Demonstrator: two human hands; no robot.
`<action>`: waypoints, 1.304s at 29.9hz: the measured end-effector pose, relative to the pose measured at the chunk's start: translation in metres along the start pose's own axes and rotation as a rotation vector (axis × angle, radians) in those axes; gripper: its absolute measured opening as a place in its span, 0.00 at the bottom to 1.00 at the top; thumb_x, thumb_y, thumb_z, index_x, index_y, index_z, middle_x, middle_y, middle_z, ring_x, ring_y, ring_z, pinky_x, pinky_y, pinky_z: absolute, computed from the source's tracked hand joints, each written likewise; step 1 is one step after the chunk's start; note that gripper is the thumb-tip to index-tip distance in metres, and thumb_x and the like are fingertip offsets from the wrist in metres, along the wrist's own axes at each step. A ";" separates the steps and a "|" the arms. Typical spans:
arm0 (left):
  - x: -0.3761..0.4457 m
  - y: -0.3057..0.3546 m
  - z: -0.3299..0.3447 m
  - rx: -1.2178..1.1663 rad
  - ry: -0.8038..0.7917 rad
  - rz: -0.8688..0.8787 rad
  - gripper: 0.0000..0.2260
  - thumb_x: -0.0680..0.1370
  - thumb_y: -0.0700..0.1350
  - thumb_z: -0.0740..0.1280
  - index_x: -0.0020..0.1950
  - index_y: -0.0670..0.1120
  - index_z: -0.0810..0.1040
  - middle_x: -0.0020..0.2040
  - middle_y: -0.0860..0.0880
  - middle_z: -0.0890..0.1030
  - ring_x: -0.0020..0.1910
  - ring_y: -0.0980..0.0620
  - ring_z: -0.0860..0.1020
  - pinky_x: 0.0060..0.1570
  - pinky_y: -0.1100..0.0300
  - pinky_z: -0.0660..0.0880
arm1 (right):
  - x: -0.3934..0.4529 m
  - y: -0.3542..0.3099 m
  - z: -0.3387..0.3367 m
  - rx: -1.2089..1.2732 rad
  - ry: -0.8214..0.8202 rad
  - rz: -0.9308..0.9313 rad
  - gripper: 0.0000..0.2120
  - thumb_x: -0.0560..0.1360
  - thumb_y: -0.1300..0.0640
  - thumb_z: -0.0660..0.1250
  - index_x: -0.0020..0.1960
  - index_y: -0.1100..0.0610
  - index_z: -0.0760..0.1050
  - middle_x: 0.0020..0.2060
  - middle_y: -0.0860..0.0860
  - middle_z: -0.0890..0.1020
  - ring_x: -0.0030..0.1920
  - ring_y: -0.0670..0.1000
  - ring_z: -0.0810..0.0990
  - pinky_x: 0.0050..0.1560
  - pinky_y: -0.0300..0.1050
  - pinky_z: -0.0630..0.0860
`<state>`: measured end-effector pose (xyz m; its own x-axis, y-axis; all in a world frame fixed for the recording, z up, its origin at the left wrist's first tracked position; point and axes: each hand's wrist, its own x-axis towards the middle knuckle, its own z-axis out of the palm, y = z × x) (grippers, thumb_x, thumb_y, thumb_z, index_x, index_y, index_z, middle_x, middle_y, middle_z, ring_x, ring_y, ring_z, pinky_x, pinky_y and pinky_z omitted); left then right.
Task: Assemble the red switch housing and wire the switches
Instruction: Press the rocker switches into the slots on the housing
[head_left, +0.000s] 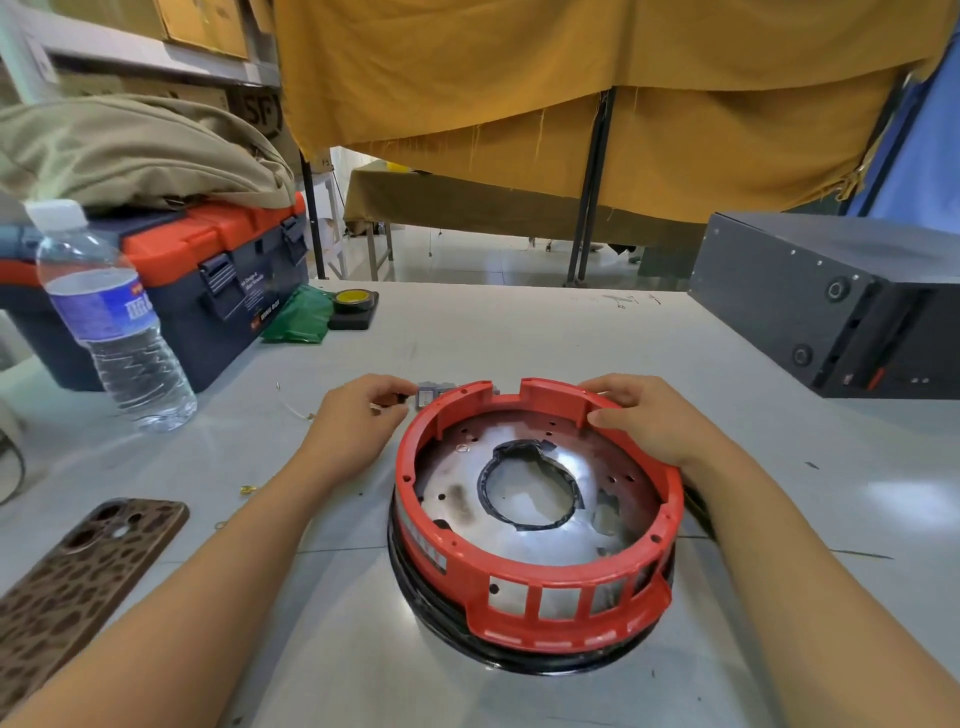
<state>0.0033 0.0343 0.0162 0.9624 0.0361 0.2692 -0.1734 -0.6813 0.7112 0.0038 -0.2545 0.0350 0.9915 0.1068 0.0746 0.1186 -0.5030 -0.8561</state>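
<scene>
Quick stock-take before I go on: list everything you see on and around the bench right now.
red housing ring: one, red, centre of table on a black base
metal plate: one, silver, inside the ring
switch block: one, grey, at ring's far left rim
water bottle: one, clear, left
toolbox: one, navy and orange, far left
tape roll: one, black and yellow, by toolbox
green bag: one, beside tape
phone: one, brown patterned case, near left
black case: one, right
left hand: pinches the switch block
right hand: grips ring's far right rim
</scene>
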 end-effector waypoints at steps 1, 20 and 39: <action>0.005 -0.001 0.001 0.071 -0.017 0.052 0.12 0.76 0.39 0.67 0.59 0.45 0.80 0.57 0.47 0.80 0.55 0.52 0.76 0.54 0.66 0.67 | 0.001 0.000 -0.002 -0.016 0.003 -0.006 0.17 0.72 0.68 0.66 0.48 0.46 0.80 0.45 0.50 0.85 0.42 0.48 0.83 0.44 0.36 0.77; 0.047 -0.014 0.033 0.426 0.052 0.153 0.07 0.75 0.47 0.68 0.52 0.47 0.78 0.51 0.48 0.82 0.56 0.45 0.74 0.55 0.54 0.63 | 0.000 0.002 -0.004 -0.233 0.142 -0.040 0.08 0.77 0.53 0.65 0.49 0.51 0.83 0.46 0.47 0.84 0.50 0.47 0.78 0.48 0.39 0.68; -0.019 0.027 -0.017 -0.511 0.007 0.100 0.12 0.71 0.37 0.73 0.51 0.50 0.80 0.47 0.52 0.83 0.44 0.59 0.82 0.46 0.69 0.76 | 0.016 -0.005 -0.005 -0.371 0.169 -0.110 0.08 0.74 0.57 0.69 0.39 0.47 0.74 0.41 0.50 0.84 0.44 0.49 0.74 0.39 0.35 0.63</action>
<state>-0.0234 0.0278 0.0416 0.9346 -0.0047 0.3556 -0.3464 -0.2374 0.9075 0.0191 -0.2546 0.0431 0.9630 0.0506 0.2648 0.2052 -0.7746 -0.5982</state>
